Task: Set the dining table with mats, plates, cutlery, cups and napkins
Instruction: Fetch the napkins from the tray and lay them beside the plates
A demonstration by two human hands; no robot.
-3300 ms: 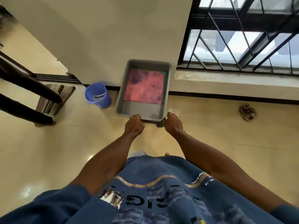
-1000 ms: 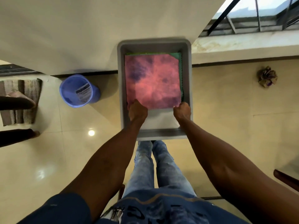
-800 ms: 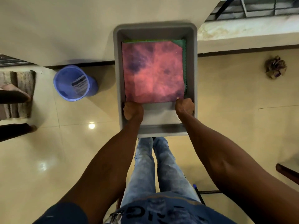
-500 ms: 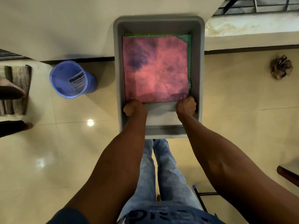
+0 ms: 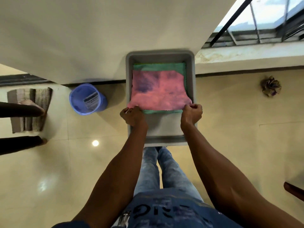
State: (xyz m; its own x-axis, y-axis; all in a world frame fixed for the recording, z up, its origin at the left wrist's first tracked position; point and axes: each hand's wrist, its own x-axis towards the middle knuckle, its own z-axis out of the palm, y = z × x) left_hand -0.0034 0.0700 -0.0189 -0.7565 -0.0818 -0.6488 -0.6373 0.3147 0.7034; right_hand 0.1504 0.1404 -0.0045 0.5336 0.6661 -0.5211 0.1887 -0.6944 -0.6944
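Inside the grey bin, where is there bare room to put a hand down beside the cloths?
The free patch is the bare floor of the grey plastic bin, between the near edge of the green cloth and the bin's near wall. The left hand and right hand flank it, pinching the pink tie-dyed cloth. Farther in, cloths fill the bin nearly wall to wall.

Both bare forearms reach forward toward twelve o'clock, the two about level and well apart. The left hand (image 5: 134, 116), at about eleven o'clock, has its fingers curled and pinches the near left corner of the soft pink-and-purple mottled cloth mat (image 5: 158, 91). The right hand (image 5: 191, 115), at about one o'clock, is curled the same way, knuckles up, pinching the mat's near right corner.
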